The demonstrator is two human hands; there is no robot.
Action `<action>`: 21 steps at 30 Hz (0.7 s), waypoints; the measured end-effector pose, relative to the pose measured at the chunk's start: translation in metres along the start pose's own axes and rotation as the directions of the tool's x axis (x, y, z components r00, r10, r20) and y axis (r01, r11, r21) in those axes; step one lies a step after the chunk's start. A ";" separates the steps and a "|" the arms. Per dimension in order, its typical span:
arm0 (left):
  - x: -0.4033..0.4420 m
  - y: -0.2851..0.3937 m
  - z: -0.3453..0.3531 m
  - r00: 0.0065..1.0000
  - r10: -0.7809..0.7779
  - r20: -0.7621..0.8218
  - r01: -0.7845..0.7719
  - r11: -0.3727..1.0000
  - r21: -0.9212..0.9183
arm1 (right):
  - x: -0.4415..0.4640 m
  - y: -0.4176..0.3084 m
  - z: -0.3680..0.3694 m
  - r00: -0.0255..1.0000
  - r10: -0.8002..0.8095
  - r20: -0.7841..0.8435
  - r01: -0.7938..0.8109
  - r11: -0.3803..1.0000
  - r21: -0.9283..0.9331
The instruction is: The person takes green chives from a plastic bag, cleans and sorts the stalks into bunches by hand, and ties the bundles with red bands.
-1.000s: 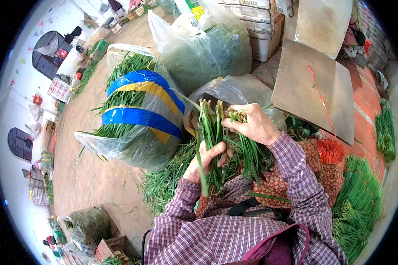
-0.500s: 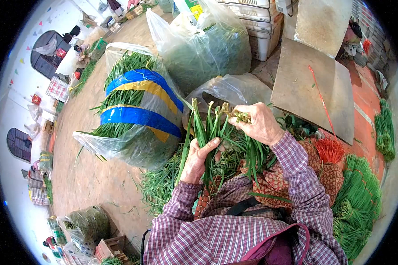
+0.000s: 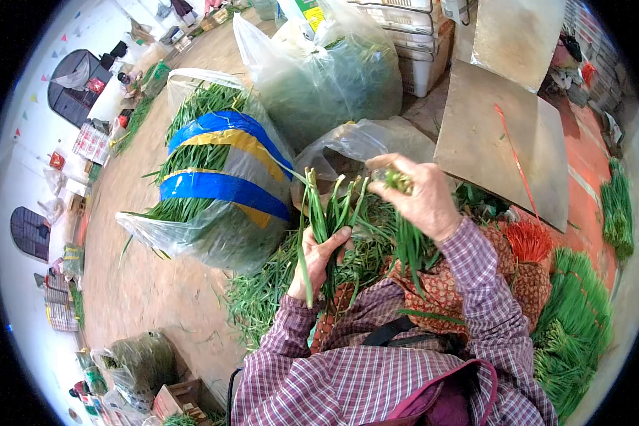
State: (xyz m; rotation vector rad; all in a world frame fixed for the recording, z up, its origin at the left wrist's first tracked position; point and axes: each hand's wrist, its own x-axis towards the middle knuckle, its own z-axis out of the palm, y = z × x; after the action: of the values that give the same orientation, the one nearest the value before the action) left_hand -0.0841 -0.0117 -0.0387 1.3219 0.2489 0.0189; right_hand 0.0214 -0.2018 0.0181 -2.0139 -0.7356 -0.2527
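Observation:
My left hand point(image 3: 319, 259) is closed around a small bunch of garlic chives point(image 3: 326, 213), held upright with the pale cut ends at the top. To its right, my right hand point(image 3: 429, 199) grips another bunch of chives point(image 3: 409, 245) near its pale ends. The leaves of this second bunch hang down below the palm. Motion slightly blurs the right fingers, and a narrow gap separates them from the left bunch. Beneath both hands lies a loose heap of chives point(image 3: 263, 295), next to a patterned orange-brown cloth point(image 3: 440, 302) over the lap.
A plastic sack of greens banded with blue and yellow tape point(image 3: 227, 186) lies ahead left. Behind it stands a filled clear bag point(image 3: 326, 89). White crates point(image 3: 422, 74) and a flat board point(image 3: 500, 142) are ahead right. Red ties point(image 3: 529, 243) and bundled green stalks point(image 3: 571, 334) sit at the right.
My right hand has moved slightly right, away from the left bunch's tips. The left bunch has dropped a little, and one leaf now hangs across my left wrist.

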 end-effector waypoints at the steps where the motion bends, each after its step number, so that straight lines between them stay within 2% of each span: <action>1: -0.001 0.002 0.004 1.000 -0.026 0.007 0.026 1.000 -0.016 | -0.001 -0.002 0.008 0.994 -0.094 -0.054 0.098 0.991 0.085; 3: -0.003 0.005 0.012 0.998 -0.023 -0.050 0.022 1.000 -0.021 | -0.001 -0.002 0.017 0.995 -0.094 -0.023 0.095 0.993 0.064; 5: -0.001 0.001 0.006 0.999 -0.033 0.019 0.032 0.999 0.010 | -0.001 -0.001 0.019 0.995 -0.095 0.009 0.095 0.995 0.044; 7: -0.002 0.001 0.007 0.999 -0.032 0.008 0.032 0.999 0.022 | 0.000 0.001 0.019 0.991 -0.133 -0.011 0.132 0.988 -0.083; 10: -0.003 0.003 0.010 0.999 -0.041 -0.019 0.039 0.996 -0.082 | -0.002 0.005 0.017 0.992 -0.130 0.003 0.129 0.980 -0.149; 14: -0.002 0.004 0.009 0.999 -0.046 -0.008 0.046 0.999 -0.017 | -0.004 0.009 0.018 0.977 -0.212 -0.032 0.205 0.967 -0.153; 16: -0.004 0.008 0.012 0.998 -0.026 -0.062 0.027 1.000 0.015 | -0.005 0.012 0.018 0.965 -0.263 -0.005 0.257 0.946 -0.196; 20: -0.004 0.011 0.012 0.999 -0.021 -0.048 0.024 0.998 0.052 | -0.003 0.013 0.019 0.963 -0.268 0.013 0.265 0.941 -0.212; 21: -0.005 0.013 0.013 0.999 -0.022 -0.047 0.025 0.998 0.052 | -0.001 0.013 0.018 0.970 -0.240 -0.039 0.227 0.953 -0.201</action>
State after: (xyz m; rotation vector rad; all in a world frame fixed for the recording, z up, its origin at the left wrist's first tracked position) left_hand -0.0846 -0.0215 -0.0230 1.3719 0.3062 0.0236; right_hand 0.0258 -0.1918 -0.0016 -2.0908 -0.9407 -0.5438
